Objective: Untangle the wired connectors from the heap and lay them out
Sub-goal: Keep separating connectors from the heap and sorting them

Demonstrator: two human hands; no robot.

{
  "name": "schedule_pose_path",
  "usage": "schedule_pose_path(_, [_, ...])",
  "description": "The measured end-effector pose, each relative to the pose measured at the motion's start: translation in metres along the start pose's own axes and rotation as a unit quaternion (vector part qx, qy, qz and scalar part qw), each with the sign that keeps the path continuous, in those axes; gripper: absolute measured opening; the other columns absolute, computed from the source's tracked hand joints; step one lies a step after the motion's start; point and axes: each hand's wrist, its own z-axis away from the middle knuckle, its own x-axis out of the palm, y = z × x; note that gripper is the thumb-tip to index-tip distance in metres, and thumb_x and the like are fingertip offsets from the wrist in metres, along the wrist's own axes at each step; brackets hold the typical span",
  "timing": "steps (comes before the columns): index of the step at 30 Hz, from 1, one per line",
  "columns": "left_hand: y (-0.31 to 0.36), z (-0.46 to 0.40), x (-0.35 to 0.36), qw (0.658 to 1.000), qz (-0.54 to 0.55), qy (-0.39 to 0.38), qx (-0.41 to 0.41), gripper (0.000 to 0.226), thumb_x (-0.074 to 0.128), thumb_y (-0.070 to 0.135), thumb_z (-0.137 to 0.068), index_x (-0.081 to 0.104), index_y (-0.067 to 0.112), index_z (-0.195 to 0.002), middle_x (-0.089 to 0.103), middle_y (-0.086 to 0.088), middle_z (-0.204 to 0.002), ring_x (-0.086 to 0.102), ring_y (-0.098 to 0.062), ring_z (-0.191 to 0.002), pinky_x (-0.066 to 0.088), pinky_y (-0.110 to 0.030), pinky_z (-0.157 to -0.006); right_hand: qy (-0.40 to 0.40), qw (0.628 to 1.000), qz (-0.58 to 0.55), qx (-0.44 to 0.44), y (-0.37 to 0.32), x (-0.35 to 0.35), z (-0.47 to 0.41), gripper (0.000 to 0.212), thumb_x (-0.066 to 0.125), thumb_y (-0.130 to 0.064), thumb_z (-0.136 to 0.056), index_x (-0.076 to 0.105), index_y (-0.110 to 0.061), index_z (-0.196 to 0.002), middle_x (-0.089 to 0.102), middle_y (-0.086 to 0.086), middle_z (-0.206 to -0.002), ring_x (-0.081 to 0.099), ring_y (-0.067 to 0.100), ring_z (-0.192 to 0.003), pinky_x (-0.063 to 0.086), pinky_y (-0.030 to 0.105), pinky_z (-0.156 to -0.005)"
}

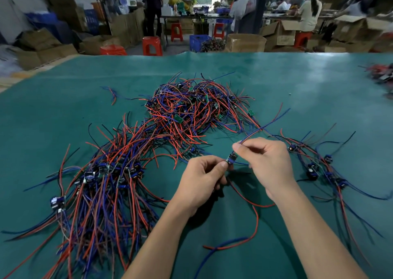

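Head: bare mat (319, 100) beyond heap (191, 108).

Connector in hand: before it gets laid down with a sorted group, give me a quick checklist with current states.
1. Left hand grip on the connector: ok, pinched.
2. Right hand grip on its blue wire: ok.
3. Blue wire clear of the heap: cannot tell; it crosses the heap's edge wires.
4. Red wire trailing free on the mat: ok.
5. Bare mat beside the right-hand group: ok.
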Motion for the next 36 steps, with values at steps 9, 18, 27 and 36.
schedule_pose_path(9, [0.000, 0.000, 0.000, 0.999, -0.031, -0.031, 0.003, 0.023, 0.056, 0.012, -0.100, 0.073, 0.015, -0.085, 0.059, 0.005, -0.055, 0.044, -0.004, -0.045, 0.035, -0.012, -0.047, 0.251, 0.966, 0.020, -0.063, 0.011, -0.040, -0.022, 0.008, 0.075, -0.037, -0.080, 0.074, -0.031, -0.075, 0.074, -0.002, -0.081, 0.065, 0.009, -0.073, 0.056, 0.038, -0.078])
schedule_pose_path(18, [0.002, -0.001, 0.002, 0.997, 0.049, 0.057, 0.007, 0.020, 0.048, 0.007, -0.103, 0.066, 0.008, -0.093, 0.067, 0.002, -0.064, 0.055, -0.006, -0.054, 0.044, -0.017, -0.051, 0.083, 0.995, 0.013, 0.059, 0.000, -0.014, -0.005, 0.026, 0.068, -0.040, -0.088, 0.076, -0.020, -0.073, 0.074, -0.002, -0.069, 0.058, 0.003, -0.055, 0.043, 0.027, -0.051])
schedule_pose_path(27, [0.003, 0.000, 0.001, 1.000, 0.007, -0.005, -0.013, 0.021, 0.053, 0.012, -0.102, 0.069, 0.011, -0.088, 0.066, 0.001, -0.060, 0.055, -0.008, -0.048, 0.042, -0.017, -0.046, -0.036, 0.991, 0.088, -0.089, -0.004, 0.006, 0.007, 0.027, 0.068, -0.044, -0.086, 0.069, -0.020, -0.075, 0.065, -0.011, -0.064, 0.052, 0.000, -0.059, 0.043, 0.024, -0.062])
schedule_pose_path(36, [0.004, 0.002, 0.005, 0.999, -0.050, -0.004, -0.003, 0.026, 0.050, 0.005, -0.098, 0.069, 0.015, -0.083, 0.068, -0.003, -0.066, 0.057, -0.011, -0.052, 0.044, -0.019, -0.046, 0.198, 0.967, -0.015, -0.158, -0.066, -0.018, -0.003, 0.019, 0.068, -0.040, -0.092, 0.069, -0.040, -0.073, 0.057, -0.013, -0.059, 0.049, 0.013, -0.057, 0.041, 0.034, -0.056])
